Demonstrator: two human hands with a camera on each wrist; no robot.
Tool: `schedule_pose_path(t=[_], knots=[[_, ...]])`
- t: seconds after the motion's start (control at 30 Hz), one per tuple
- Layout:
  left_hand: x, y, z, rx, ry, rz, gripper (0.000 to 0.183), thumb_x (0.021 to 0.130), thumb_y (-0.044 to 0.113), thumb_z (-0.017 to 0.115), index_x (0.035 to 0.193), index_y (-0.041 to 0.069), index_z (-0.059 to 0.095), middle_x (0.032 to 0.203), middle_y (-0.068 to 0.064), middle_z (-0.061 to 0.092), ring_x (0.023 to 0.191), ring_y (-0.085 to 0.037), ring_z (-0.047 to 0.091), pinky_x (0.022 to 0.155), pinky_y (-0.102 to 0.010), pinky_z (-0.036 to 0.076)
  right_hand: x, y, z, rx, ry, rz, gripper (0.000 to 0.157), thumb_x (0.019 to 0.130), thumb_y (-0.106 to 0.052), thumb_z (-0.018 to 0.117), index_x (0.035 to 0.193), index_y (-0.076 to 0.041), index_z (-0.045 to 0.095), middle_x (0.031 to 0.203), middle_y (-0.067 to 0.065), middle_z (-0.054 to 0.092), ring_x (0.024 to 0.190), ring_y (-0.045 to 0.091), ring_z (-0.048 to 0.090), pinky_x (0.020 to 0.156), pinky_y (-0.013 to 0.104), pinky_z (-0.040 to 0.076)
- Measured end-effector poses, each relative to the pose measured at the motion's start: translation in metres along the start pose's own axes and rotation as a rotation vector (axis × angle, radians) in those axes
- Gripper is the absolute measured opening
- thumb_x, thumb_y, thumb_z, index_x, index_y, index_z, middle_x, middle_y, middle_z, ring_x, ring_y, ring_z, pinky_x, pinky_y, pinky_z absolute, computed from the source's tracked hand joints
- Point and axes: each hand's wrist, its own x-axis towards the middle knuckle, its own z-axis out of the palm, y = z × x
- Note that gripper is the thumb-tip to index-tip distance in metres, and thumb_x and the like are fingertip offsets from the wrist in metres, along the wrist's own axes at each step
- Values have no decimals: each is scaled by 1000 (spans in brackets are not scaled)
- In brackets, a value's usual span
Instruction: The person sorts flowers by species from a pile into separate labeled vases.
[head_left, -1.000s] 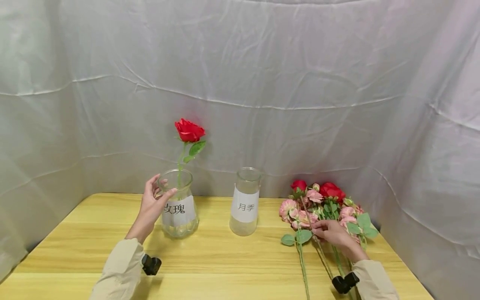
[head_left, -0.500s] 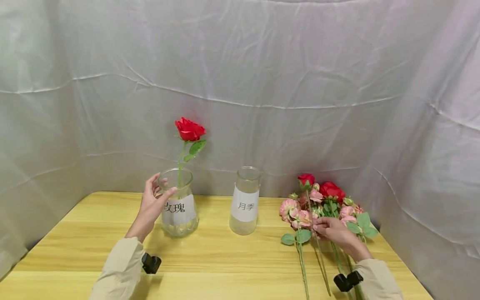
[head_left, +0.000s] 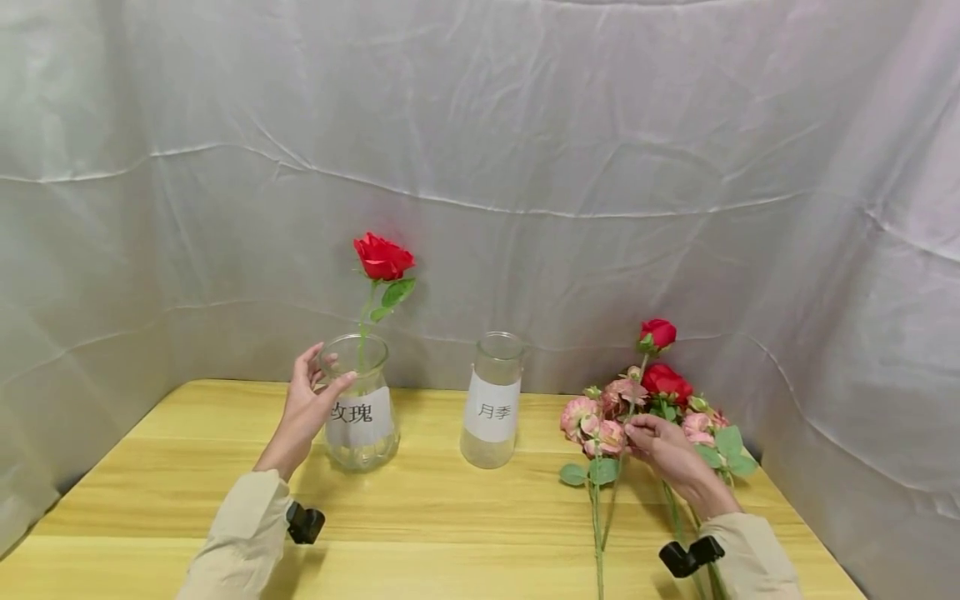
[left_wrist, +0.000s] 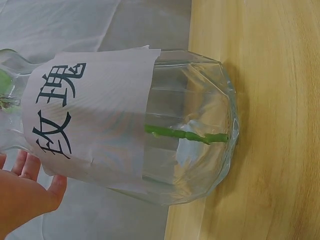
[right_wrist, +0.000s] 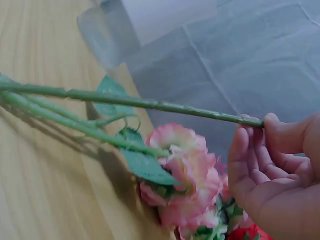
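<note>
My left hand (head_left: 306,410) holds the neck of a wide glass vase (head_left: 362,454), thumb in front and fingers round the far side. A paper label (left_wrist: 95,117) with black characters covers its front. One red rose (head_left: 383,257) stands in that vase, and its green stem shows through the glass near the bottom in the left wrist view. On the right, my right hand (head_left: 675,458) pinches the stem (right_wrist: 165,106) of another red rose (head_left: 658,333) between thumb and fingertips. This rose is tilted, its bloom raised above the flowers lying on the table.
A narrower labelled glass vase (head_left: 489,450) stands mid-table, between the hands. Pink flowers (head_left: 579,417) and a further red rose (head_left: 666,383) lie at the right, stems pointing toward the front. A grey cloth (head_left: 480,167) hangs behind the wooden table (head_left: 420,517).
My right hand has lifted the red rose out of the pile; its bloom has moved up and right, and its stem end has swung left. My left hand stays at the vase.
</note>
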Motion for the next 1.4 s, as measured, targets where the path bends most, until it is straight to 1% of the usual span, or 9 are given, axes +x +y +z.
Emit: schedule_pose_path(t=[0.13, 0.23, 0.47, 0.6, 0.77, 0.87, 1.0, 1.17, 1.4], knots=[[0, 0, 1, -4, 1, 4, 81, 96, 18, 59, 154, 10, 4, 149, -17, 26, 140, -29, 18, 112, -41, 21, 2, -3, 4, 145, 63, -45, 7, 101, -2, 45, 100, 2, 51, 83, 2, 59, 74, 12, 59, 72, 27, 52], [0, 0, 1, -5, 4, 4, 80, 96, 18, 59, 154, 10, 4, 149, -16, 26, 139, -29, 19, 112, -41, 21, 3, -4, 8, 238, 107, -61, 10, 101, -1, 45, 96, -3, 53, 83, 1, 59, 75, 10, 59, 72, 25, 51], [-1, 0, 1, -5, 12, 9, 80, 96, 16, 60, 154, 8, 5, 148, -18, 27, 138, -29, 21, 112, -41, 21, 3, -6, 16, 338, 175, -63, 20, 101, -2, 44, 92, -11, 59, 86, -2, 61, 82, 8, 59, 76, 22, 49], [0, 0, 2, -3, 13, 11, 80, 96, 16, 60, 153, 7, 5, 148, -18, 28, 138, -30, 21, 112, -41, 22, 4, -9, 19, 390, 188, -70, 18, 101, -3, 44, 92, -10, 58, 86, -2, 61, 82, 8, 60, 76, 21, 49], [-1, 1, 1, -7, 15, 9, 80, 96, 16, 60, 153, 7, 5, 148, -18, 28, 138, -30, 21, 112, -41, 22, 8, -17, 26, 403, 185, -50, 13, 102, -7, 46, 93, -12, 54, 88, -3, 59, 85, 9, 58, 78, 21, 48], [-1, 1, 1, -11, 15, 7, 80, 96, 15, 60, 153, 7, 5, 148, -19, 28, 138, -30, 22, 112, -41, 22, 12, -24, 32, 390, 181, -43, 14, 102, -8, 46, 93, -13, 55, 89, -3, 60, 85, 9, 59, 78, 21, 48], [-1, 0, 2, -9, 17, 9, 79, 96, 15, 59, 153, 7, 6, 148, -19, 28, 138, -30, 22, 112, -41, 22, 19, -34, 44, 419, 181, -70, 16, 101, -5, 47, 94, -12, 59, 88, -2, 64, 82, 9, 60, 77, 21, 49], [-1, 1, 2, 6, 16, 16, 79, 96, 17, 59, 153, 7, 6, 148, -19, 28, 138, -30, 21, 112, -42, 22, 29, -52, 59, 474, 162, -98, 13, 100, -4, 48, 94, -10, 58, 87, -1, 66, 84, 10, 63, 78, 22, 50], [-2, 0, 1, 5, 12, 14, 79, 97, 17, 59, 154, 8, 4, 149, -18, 27, 139, -30, 20, 113, -42, 21, 46, -78, 81, 520, 155, -120, 12, 99, -4, 51, 92, -9, 59, 86, 0, 68, 82, 10, 63, 72, 19, 50]])
